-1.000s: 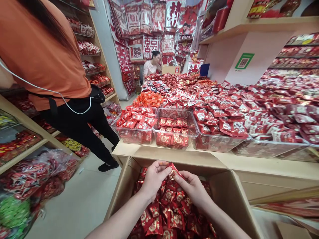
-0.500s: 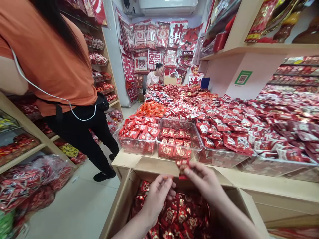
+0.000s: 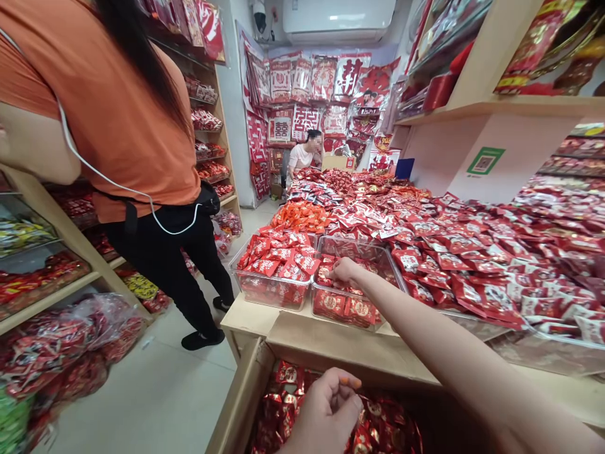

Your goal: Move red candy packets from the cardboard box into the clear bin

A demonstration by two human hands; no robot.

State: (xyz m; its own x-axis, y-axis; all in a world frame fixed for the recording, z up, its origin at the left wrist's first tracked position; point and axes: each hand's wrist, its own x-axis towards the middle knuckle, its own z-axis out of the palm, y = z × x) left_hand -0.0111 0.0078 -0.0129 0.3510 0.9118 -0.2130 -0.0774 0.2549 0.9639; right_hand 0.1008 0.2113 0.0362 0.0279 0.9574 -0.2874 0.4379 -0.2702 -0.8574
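A: Where is the right hand (image 3: 346, 271) put?
B: Into a see-through bin (image 3: 354, 244) on the bench (image 3: 250, 315). The red packets (image 3: 325, 273) inside are touched by its fingers.
A: Is one pinched?
B: That cannot be told. The fingertips are partly hidden.
A: And the left hand (image 3: 328, 410)?
B: It is held low over the brown box (image 3: 239, 397). Its fingers are loosely curled, and a gap is left between the thumb and the pointing finger. One fingertip is covered in orange.
A: What is kept in the box?
B: More packets (image 3: 278, 416), red and gold, are piled under that hand.
A: What is set beside the bin?
B: A second bin (image 3: 271, 287), heaped with red packets, is placed just left of it. A big pile (image 3: 454, 252) is spread behind and to the right.
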